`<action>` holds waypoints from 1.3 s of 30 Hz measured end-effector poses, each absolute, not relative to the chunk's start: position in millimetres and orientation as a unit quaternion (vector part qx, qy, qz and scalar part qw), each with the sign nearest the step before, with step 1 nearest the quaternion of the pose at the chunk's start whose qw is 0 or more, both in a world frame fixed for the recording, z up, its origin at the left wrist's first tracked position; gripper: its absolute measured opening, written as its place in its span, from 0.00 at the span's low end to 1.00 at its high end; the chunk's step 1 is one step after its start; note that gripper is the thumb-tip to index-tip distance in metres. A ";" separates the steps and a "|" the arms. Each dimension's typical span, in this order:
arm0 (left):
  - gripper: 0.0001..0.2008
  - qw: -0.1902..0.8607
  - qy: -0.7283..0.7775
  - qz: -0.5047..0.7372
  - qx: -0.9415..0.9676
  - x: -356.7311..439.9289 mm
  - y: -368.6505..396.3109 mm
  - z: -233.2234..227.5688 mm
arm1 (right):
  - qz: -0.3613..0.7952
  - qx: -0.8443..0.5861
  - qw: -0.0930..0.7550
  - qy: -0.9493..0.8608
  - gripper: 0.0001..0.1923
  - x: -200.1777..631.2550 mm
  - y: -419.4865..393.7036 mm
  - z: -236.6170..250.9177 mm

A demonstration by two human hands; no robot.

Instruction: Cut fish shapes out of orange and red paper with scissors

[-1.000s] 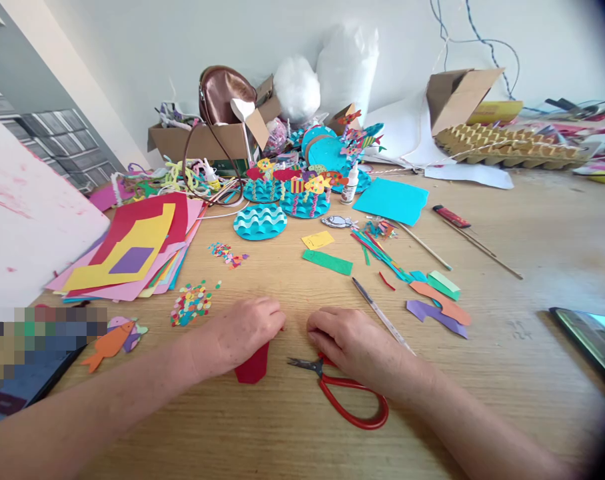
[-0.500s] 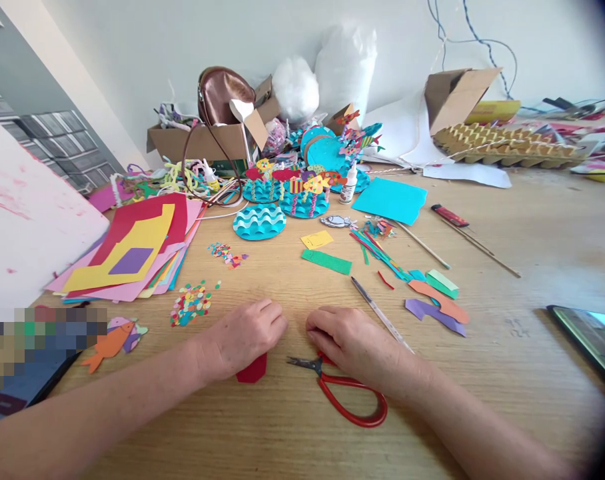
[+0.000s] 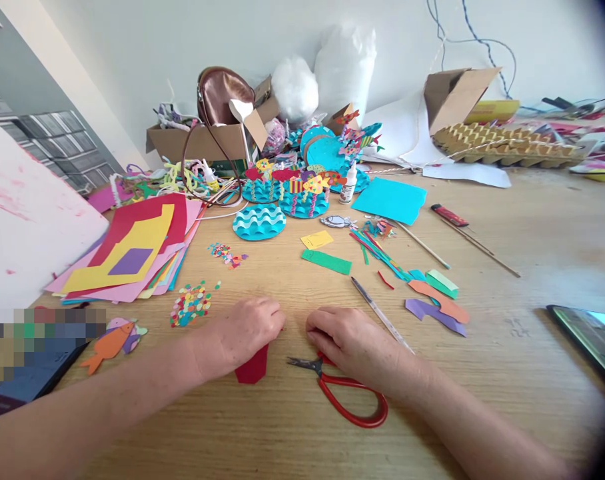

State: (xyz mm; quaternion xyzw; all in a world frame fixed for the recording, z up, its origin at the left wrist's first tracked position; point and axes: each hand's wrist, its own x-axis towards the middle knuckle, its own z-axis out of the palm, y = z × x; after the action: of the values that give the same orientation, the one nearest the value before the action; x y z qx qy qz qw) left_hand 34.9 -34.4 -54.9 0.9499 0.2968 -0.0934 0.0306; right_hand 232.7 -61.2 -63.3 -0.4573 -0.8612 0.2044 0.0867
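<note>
My left hand [image 3: 245, 333] lies palm down on the wooden table [image 3: 507, 267], fingers curled over a dark red paper piece [image 3: 253, 367] whose lower end sticks out under the wrist. A small gap separates it from my right hand [image 3: 352, 343], which rests with fingers curled. That hand covers the pivot of red-handled scissors [image 3: 355, 400]; their dark blades point left toward the red paper. I cannot see whether the right fingers pinch anything.
A thin pen [image 3: 380, 313] lies just beyond my right hand. Paper scraps [image 3: 437, 300], a confetti pile [image 3: 191, 305], an orange paper fish [image 3: 110, 341], stacked coloured sheets [image 3: 132, 247], teal wave discs [image 3: 259, 221] and a tablet [image 3: 590, 337] surround the hands.
My left hand shifted slightly on the red paper, whose visible end moved a little. The right hand and scissors stayed put.
</note>
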 end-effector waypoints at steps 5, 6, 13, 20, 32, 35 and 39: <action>0.08 -0.054 0.280 -0.122 0.951 43.4 -45.2 -52.6 | 0.196 -0.456 0.085 -0.864 0.10 232.3 -60.7 -63.8; 0.07 -0.068 0.275 -0.125 0.951 44.1 -47.3 -53.1 | 0.195 -0.456 0.087 -0.864 0.10 232.4 -60.7 -64.3; 0.07 -0.038 0.289 -0.084 0.953 36.7 -42.2 -60.8 | 0.203 -0.452 0.094 -0.863 0.09 233.4 -61.1 -64.9; 0.08 0.137 0.390 0.011 0.911 26.5 -18.7 -63.5 | 0.212 -0.456 0.088 -0.860 0.09 233.2 -60.8 -62.0; 0.11 -0.004 0.534 0.040 0.845 -29.1 57.8 -44.7 | 0.231 -0.471 0.079 -0.848 0.09 232.2 -61.5 -64.5; 0.11 -0.036 0.531 0.015 0.846 -34.6 65.7 -52.1 | 0.231 -0.473 0.077 -0.847 0.09 232.0 -61.8 -64.7; 0.11 -0.054 0.521 -0.014 0.851 -32.4 63.2 -61.0 | 0.232 -0.473 0.076 -0.847 0.10 232.2 -62.7 -63.6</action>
State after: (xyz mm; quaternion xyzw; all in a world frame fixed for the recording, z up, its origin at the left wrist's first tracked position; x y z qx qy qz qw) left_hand -32.4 63.2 -61.0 0.8514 0.5215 -0.0142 -0.0539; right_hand 232.2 -62.7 -63.6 -0.4730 -0.8467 0.2318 0.0755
